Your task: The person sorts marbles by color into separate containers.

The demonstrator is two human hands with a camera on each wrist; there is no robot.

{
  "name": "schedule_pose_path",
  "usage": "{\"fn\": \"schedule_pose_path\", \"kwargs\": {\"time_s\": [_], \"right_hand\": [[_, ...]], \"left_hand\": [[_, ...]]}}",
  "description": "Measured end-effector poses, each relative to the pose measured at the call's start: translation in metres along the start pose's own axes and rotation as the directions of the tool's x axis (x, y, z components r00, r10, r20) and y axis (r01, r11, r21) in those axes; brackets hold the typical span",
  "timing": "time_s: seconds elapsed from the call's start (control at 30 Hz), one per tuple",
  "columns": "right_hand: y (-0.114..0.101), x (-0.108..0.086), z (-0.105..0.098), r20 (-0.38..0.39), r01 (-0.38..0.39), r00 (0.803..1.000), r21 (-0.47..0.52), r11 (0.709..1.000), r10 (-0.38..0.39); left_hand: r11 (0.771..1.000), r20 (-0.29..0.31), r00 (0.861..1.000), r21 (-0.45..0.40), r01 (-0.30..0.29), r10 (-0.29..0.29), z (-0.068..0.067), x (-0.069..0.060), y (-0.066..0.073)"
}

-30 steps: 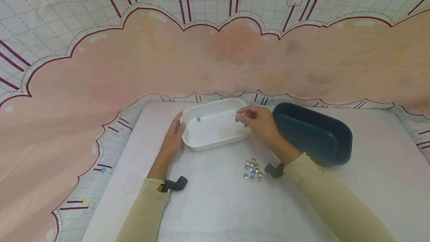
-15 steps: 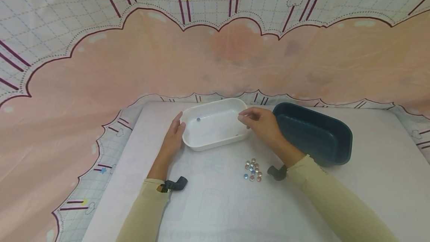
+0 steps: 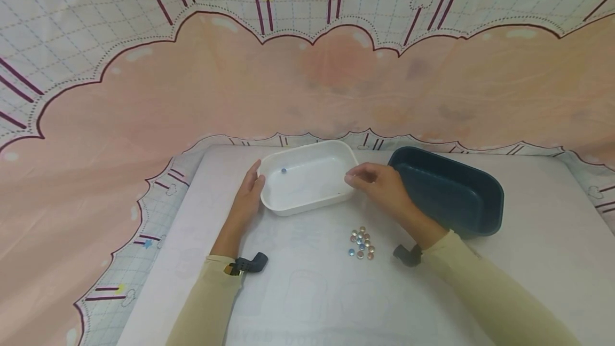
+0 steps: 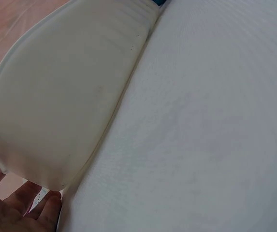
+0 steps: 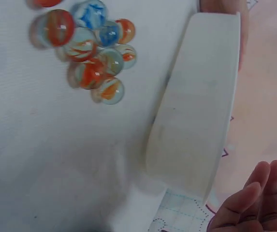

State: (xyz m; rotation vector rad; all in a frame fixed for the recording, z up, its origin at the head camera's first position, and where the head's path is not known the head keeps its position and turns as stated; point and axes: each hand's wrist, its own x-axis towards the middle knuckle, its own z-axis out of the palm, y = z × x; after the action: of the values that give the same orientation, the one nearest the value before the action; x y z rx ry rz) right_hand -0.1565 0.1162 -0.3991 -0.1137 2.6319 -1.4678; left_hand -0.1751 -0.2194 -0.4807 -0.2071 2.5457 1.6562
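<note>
In the head view my left hand (image 3: 247,191) holds the left end of a white tray (image 3: 307,209), fingers and thumb around its corner. The left wrist view shows those fingers against the tray's end wall (image 4: 56,106). A small blue marble (image 3: 284,171) lies inside at the left. A dark speck (image 3: 339,193) shows at the near inner edge; it may be another marble, mostly hidden. My right hand (image 3: 377,183) is at the tray's right end, its fingers loosely bent and thumb near them. Nothing shows between its fingers (image 5: 269,193) in the right wrist view.
A cluster of several glass marbles (image 3: 361,243), orange, blue and clear, lies on the white tabletop (image 3: 298,282) in front of the tray. To the right stands a dark blue tray (image 3: 447,188), partly behind my right forearm. A patterned cloth (image 3: 288,84) hangs behind.
A marble at my right fingertips a second ago is gone from them, and a dark speck has appeared at the tray's near edge. My right hand has drawn back right and nearer; the left stays.
</note>
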Motion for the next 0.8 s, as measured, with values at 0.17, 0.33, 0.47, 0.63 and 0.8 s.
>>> {"fn": "schedule_pose_path", "kwargs": {"time_s": [0.17,0.33,0.47,0.63,0.8], "right_hand": [[0.003,-0.007,-0.001,0.03,0.019,0.999,-0.041,0.999,-0.018],[0.008,-0.012,-0.001,0.061,0.06,0.997,-0.054,0.997,-0.057],[0.011,-0.017,-0.001,0.084,0.098,0.992,-0.059,0.993,-0.093],[0.017,-0.022,-0.002,0.13,0.139,0.983,-0.092,0.986,-0.126],[0.023,-0.027,-0.003,0.186,0.161,0.973,-0.121,0.979,-0.137]], "left_hand": [[1.0,0.001,1.0,-0.005,0.005,-0.005,0.0,0.0,0.0],[1.0,0.006,1.0,-0.006,0.007,-0.007,0.0,0.0,0.001],[1.0,0.006,1.0,-0.007,0.017,-0.017,0.001,0.0,0.002],[1.0,0.006,1.0,-0.008,0.015,-0.015,0.0,0.0,0.001],[1.0,0.002,1.0,0.002,0.006,-0.006,0.0,-0.001,0.002]]}}
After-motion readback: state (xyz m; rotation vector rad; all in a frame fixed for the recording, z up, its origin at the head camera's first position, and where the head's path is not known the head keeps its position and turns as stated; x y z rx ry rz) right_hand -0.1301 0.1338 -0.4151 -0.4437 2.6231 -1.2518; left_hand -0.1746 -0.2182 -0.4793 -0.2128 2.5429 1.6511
